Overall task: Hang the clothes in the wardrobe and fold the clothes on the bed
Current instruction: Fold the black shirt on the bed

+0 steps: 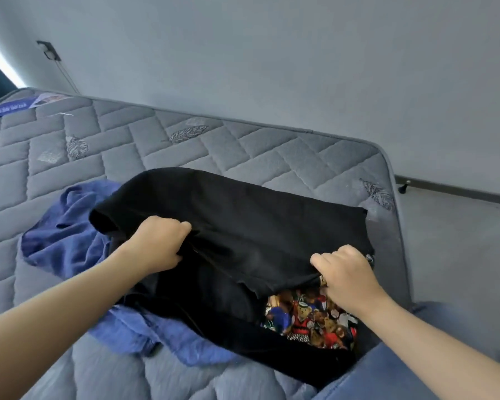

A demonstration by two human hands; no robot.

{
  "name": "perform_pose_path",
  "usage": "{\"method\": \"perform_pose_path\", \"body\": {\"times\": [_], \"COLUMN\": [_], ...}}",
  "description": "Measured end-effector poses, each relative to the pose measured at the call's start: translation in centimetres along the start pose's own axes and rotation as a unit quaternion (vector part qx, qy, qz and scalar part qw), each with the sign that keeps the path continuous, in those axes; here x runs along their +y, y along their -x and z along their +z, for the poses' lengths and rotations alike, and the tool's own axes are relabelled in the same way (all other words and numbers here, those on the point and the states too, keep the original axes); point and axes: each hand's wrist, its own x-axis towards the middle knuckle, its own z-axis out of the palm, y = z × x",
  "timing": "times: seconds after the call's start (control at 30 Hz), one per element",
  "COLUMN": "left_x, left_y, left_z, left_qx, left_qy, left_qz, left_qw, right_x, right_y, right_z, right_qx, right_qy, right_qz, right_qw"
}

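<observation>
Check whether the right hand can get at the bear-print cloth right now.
Probably yes, once freed. The right hand is just above the exposed part of the bear-print cloth, nothing between them, but its grip is on the black garment, which covers the rest.

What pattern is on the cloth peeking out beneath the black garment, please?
The printed cloth shows colourful teddy bears, clearest in the head view.
</observation>
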Motion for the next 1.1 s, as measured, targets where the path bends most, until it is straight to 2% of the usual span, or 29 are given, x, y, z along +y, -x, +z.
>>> {"method": "perform_pose_path", "body": {"times": [0.1, 0.2, 0.27, 0.33, 0.4, 0.43, 0.47, 0.5, 0.57, 0.6, 0.63, 0.67, 0.7, 0.77, 0.8, 0.87, 0.93, 1.1], "left_x": [1.6, 1.0, 0.9, 1.4, 2.2, 2.1, 1.9, 1.5, 0.4, -0.3, -1.2, -2.2, -3.2, -5.1, -5.7, -6.3, -6.3, -5.5], "left_y": [1.5, 2.6, 3.5, 4.1, 4.6, 4.7, 4.9, 5.1, 5.1, 5.0, 4.8, 4.5, 4.1, 3.8, 4.0, 4.6, 5.5, 5.8], "left_z": [2.1, 2.2, 2.1, 2.1, 2.4, 2.2, 1.9, 1.5, 1.3, 1.3, 1.3, 1.6, 2.0, 3.4, 4.2, 6.2, 8.0, 11.0], "left_qx": [-0.034, 0.018, 0.043, -0.004, -0.085, -0.112, -0.111, -0.066, 0.114, 0.2, 0.254, 0.264, 0.227, 0.088, 0.029, -0.039, -0.065, -0.068], "left_qy": [0.026, 0.073, 0.098, 0.077, 0.096, 0.161, 0.26, 0.352, 0.438, 0.426, 0.395, 0.364, 0.337, 0.338, 0.366, 0.445, 0.495, 0.533], "left_qz": [-0.017, 0.0, 0.028, 0.062, 0.071, 0.047, 0.016, -0.01, -0.081, -0.136, -0.2, -0.266, -0.328, -0.419, -0.445, -0.447, -0.429, -0.442], "left_qw": [0.999, 0.997, 0.994, 0.995, 0.989, 0.979, 0.959, 0.933, 0.888, 0.872, 0.86, 0.853, 0.853, 0.838, 0.817, 0.775, 0.752, 0.718], "right_x": [-1.8, -2.4, -2.2, -2.2, -2.8, -3.2, -3.6, -3.8, -3.8, -3.8, -4.0, -4.3, -4.7, -5.7, -6.2, -7.4, -8.5, -11.7], "right_y": [1.2, 1.9, 2.6, 3.5, 3.6, 3.3, 2.8, 2.1, 0.9, 0.3, -0.4, -1.3, -2.1, -4.1, -5.1, -7.4, -9.9, -17.9], "right_z": [0.9, 0.6, 0.3, 0.6, 0.8, 0.8, 0.6, 0.4, -0.2, -0.5, -0.8, -1.2, -1.4, -1.8, -1.9, -2.0, -2.0, -1.7], "right_qx": [-0.031, -0.003, -0.015, -0.1, -0.255, -0.33, -0.37, -0.374, -0.332, -0.31, -0.292, -0.279, -0.271, -0.256, -0.249, -0.244, -0.239, -0.22], "right_qy": [0.008, 0.002, 0.002, 0.011, -0.058, -0.1, -0.143, -0.181, -0.215, -0.219, -0.218, -0.218, -0.224, -0.244, -0.255, -0.271, -0.271, -0.263], "right_qz": [-0.011, 0.013, 0.03, 0.002, 0.0, 0.021, 0.046, 0.069, 0.084, 0.079, 0.069, 0.061, 0.059, 0.067, 0.072, 0.071, 0.056, 0.017], "right_qw": [0.999, 1.0, 0.999, 0.995, 0.965, 0.939, 0.917, 0.907, 0.915, 0.922, 0.929, 0.933, 0.934, 0.933, 0.931, 0.928, 0.931, 0.939]}}
